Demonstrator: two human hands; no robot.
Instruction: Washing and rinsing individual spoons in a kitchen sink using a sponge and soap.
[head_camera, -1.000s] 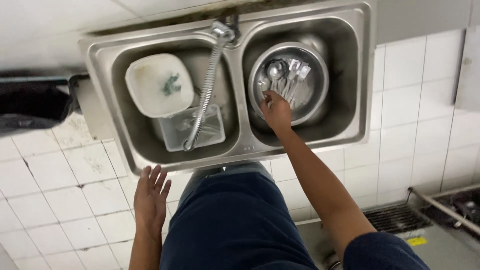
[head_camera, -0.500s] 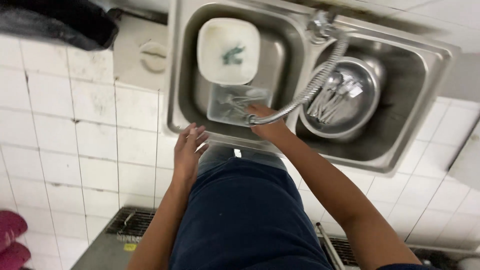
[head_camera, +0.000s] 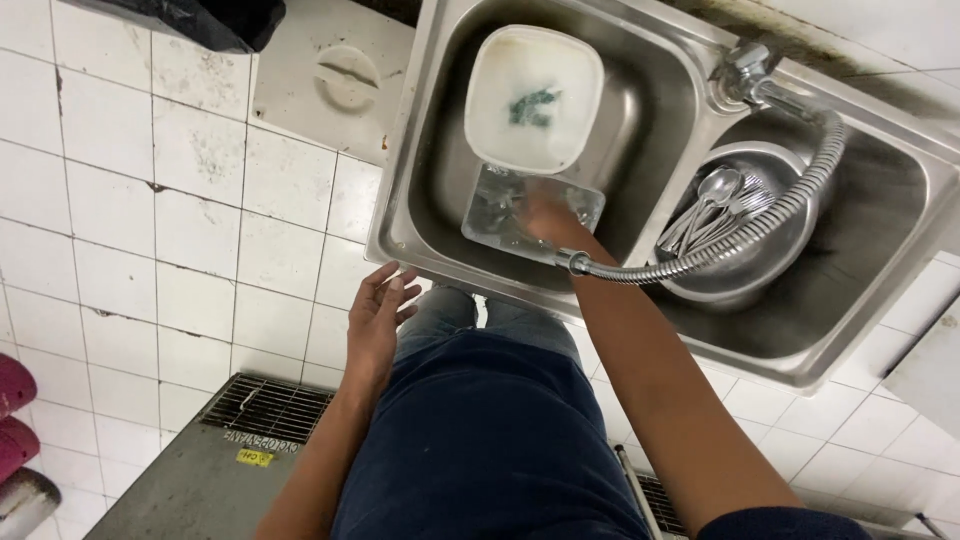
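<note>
Dipping into a clear square container (head_camera: 520, 212), right hand (head_camera: 548, 215).

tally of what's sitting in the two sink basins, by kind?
White square container, left basin: 1
Clear square container, left basin, right hand reaching into it: 1
Round metal bowl, right basin: 1
Bunch of metal cutlery in that bowl: 1 bunch, pieces too overlapped to count
Total: 4
The left hand hangs open below the sink rim, holding nothing.

Bright even light; sink glare, slight blur.
</note>
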